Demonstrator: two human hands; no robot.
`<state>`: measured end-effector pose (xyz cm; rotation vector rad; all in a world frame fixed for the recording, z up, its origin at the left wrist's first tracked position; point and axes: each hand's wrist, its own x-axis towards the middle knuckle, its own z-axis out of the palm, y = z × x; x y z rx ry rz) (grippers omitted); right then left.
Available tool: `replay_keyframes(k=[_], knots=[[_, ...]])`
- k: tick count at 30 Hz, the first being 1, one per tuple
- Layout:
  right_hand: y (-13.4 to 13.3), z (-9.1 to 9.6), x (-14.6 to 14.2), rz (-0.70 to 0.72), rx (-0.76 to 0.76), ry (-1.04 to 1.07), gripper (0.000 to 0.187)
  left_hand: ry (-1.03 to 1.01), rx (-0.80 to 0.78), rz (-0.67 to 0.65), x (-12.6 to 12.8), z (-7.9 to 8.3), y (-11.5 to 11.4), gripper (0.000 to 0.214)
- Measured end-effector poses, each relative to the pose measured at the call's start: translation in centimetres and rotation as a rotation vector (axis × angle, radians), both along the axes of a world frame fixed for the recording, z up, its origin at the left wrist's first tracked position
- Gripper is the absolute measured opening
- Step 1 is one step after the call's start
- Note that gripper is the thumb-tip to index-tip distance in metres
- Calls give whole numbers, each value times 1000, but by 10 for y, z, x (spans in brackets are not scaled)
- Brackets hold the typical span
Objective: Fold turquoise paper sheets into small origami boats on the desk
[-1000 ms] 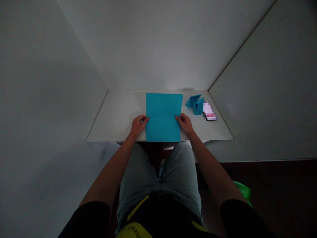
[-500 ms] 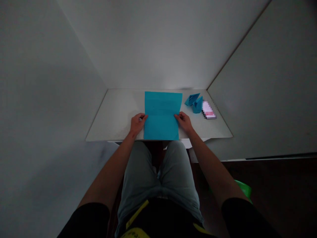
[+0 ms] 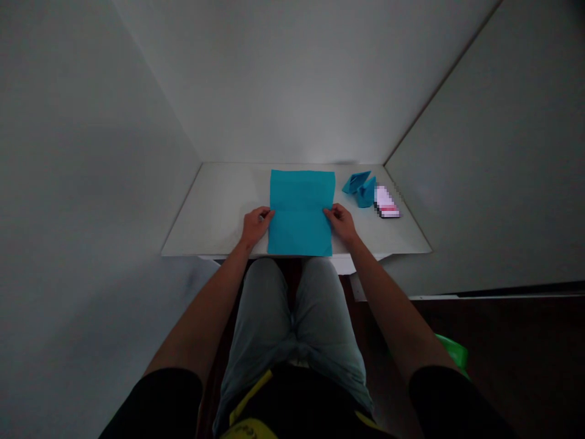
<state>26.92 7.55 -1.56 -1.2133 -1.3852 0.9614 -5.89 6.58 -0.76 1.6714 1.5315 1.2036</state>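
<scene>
A blue sheet of paper (image 3: pixel 300 228) with a faint crease across its middle is held between my two hands, its near edge level with the table's front edge. My left hand (image 3: pixel 256 224) pinches its left side near the crease, thumb on top and fingers curled. On the opposite side my right hand (image 3: pixel 340 221) grips the right edge at about the same height. To the right of the paper, folded blue paper shapes (image 3: pixel 361 188) rest on the table.
The white table (image 3: pixel 214 213) stands against a wall at the back, with walls on both sides. A phone with a blurred screen (image 3: pixel 386 201) lies at the right by the folded paper. Below right, something green (image 3: pixel 452 350) shows near the dark floor.
The paper's far edge has shifted slightly, and its right side looks straighter. Both hands keep their hold at the sides; the whole view has moved a little.
</scene>
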Motion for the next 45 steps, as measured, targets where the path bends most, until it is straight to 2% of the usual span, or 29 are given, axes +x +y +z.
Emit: replay_keyframes(k=[5, 10, 18, 22, 30, 32, 35, 38, 40, 43, 45], knots=[[0, 1, 1, 37, 31, 53, 50, -79, -18, -23, -3, -7, 3, 29], [1, 1, 2, 12, 49, 66, 44, -214, -44, -68, -5, -3, 5, 43], [-1, -2, 10, 37, 42, -10, 31, -220, -58, -119, -5, 5, 4, 13], [-1, -2, 12, 24, 42, -77, 27, -182, -71, -106, -2, 8, 2, 12], [0, -4, 8, 12, 21, -136, 36, -161, -95, -62, -2, 4, 2, 16], [0, -5, 7, 32, 28, -119, 38, -154, -88, -66, -3, 2, 1, 25], [1, -8, 5, 46, 61, -83, 59, -163, -67, -47, -6, -1, 2, 34], [1, -9, 3, 81, 69, -94, 71, -178, -59, -20, -8, -4, 3, 29], [1, -9, 1, 105, 63, -123, 69, -193, -40, 1, -9, -5, 5, 30], [0, -8, 0, 103, 64, -158, 61, -220, 14, 29, -7, -8, 6, 45], [-1, -7, -1, 89, 64, -171, 55, -205, 33, 32, -6, -9, 6, 43]])
